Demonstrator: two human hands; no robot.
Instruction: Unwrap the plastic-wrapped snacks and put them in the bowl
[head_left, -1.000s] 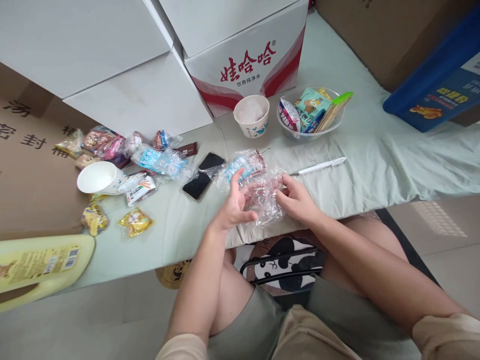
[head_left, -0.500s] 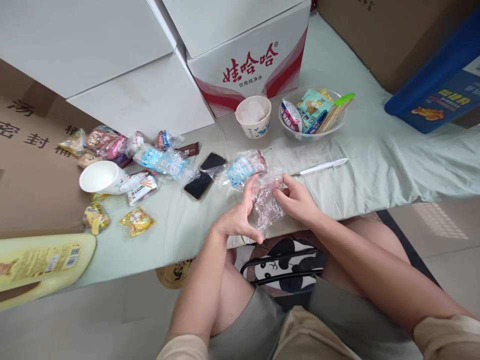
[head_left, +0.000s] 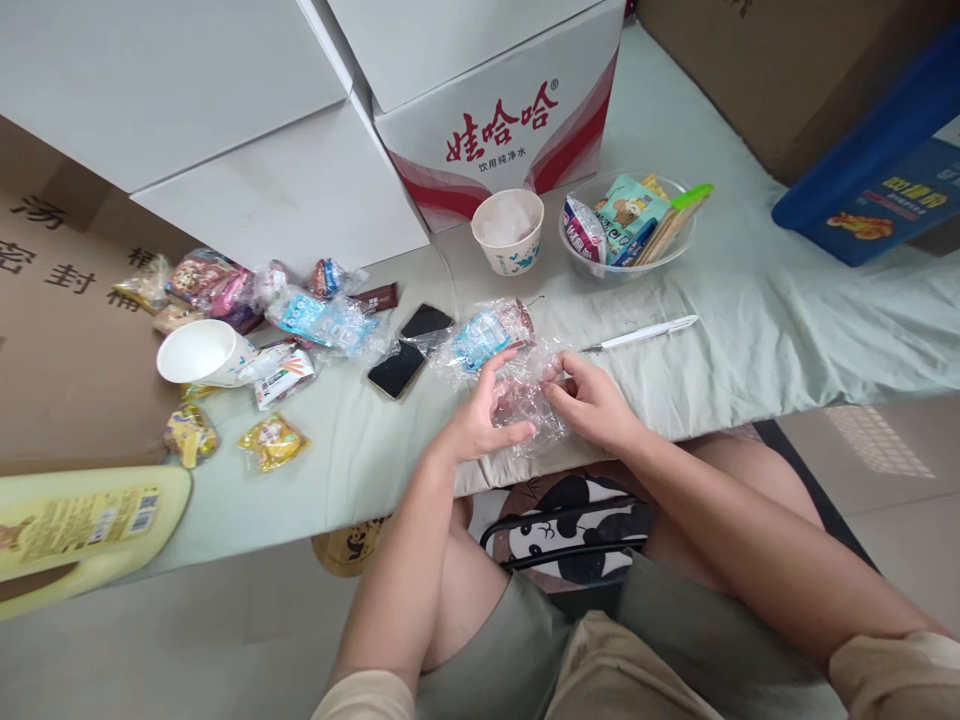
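Head view: the right hand (head_left: 589, 400) pinches the wrap (head_left: 528, 402) between it and the left hand (head_left: 484, 415), whose spread fingers seem placed to brace such limp film. A packet (head_left: 480, 340) lies just beyond the left hand.

Thin, clear, crinkled plastic in the loose wrapper (head_left: 529, 408), glinting in its folds. Similar glossy film around the blue-printed packet (head_left: 481, 338). Matt, softly creased cloth across the worktop (head_left: 765, 335). Smooth paper for the cups (head_left: 507, 250); clear, shiny plastic for the bowl (head_left: 609, 271); bare, matt wood for the sticks (head_left: 663, 234). Smooth plastic, probably, along the slim white tool (head_left: 649, 333). Matt cardboard for the left brown box (head_left: 82, 380).
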